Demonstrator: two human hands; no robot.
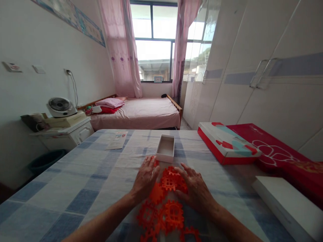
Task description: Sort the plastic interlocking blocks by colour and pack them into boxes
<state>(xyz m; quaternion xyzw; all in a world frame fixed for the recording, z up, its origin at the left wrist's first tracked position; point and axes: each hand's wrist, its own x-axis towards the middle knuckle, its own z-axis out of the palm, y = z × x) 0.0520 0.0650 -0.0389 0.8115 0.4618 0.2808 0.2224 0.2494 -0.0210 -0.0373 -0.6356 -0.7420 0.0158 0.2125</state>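
Hands sit low in the centre of the frame: the left hand (145, 178) lies palm down with fingers spread, flat on the left edge of a heap of orange plastic interlocking grid tiles (169, 198), and the right hand (194, 188) presses likewise on the heap's right side, fingers apart and not clamped on any single piece. The tiles lie between and below both hands, trailing toward the bottom edge, on a counter covered with a blue-and-white checked cloth (83, 188). Just above the fingertips stands a small open white cardboard box (166, 148), empty as far as can be seen. Right of centre lies a red-and-white flat box (227, 143), and a white slab-shaped box (290, 208) at lower right. Judged from here, the loose tiles could slide on the cloth and scatter, since flat palms hold none of them firmly
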